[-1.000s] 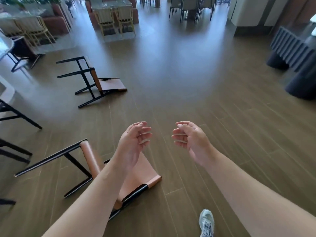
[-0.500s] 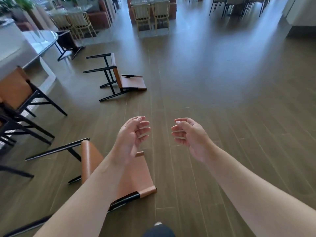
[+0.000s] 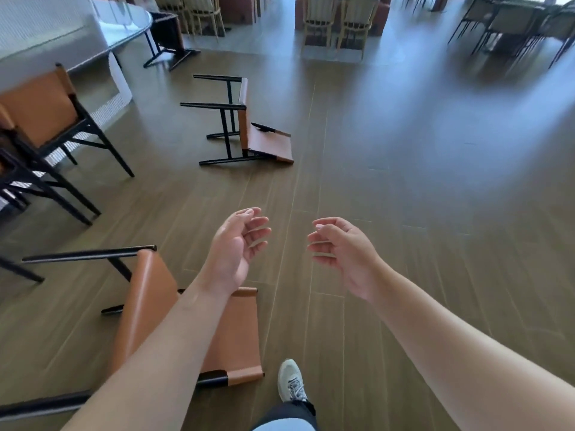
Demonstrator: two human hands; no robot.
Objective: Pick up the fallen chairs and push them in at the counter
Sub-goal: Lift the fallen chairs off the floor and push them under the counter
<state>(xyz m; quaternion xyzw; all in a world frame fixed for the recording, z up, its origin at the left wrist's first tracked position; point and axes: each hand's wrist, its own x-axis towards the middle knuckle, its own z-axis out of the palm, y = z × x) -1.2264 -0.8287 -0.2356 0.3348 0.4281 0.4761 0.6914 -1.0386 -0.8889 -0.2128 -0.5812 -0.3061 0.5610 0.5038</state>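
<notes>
Where chairs [image 3: 249,132] lie, hands [image 3: 236,247] unladen.

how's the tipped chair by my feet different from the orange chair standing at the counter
The near fallen chair lies on its back on the floor, black legs pointing left; the upright chair stands on its legs.
The fallen chair is out on the open floor, away from the counter; the upright one sits beside it.
The left arm crosses over the fallen chair; nothing covers the upright one.
Both share orange leather and black frames.

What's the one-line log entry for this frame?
phase: approach | left hand: open, empty | right hand: open, empty | near fallen chair: on floor | far fallen chair: on floor | righted: none
</notes>
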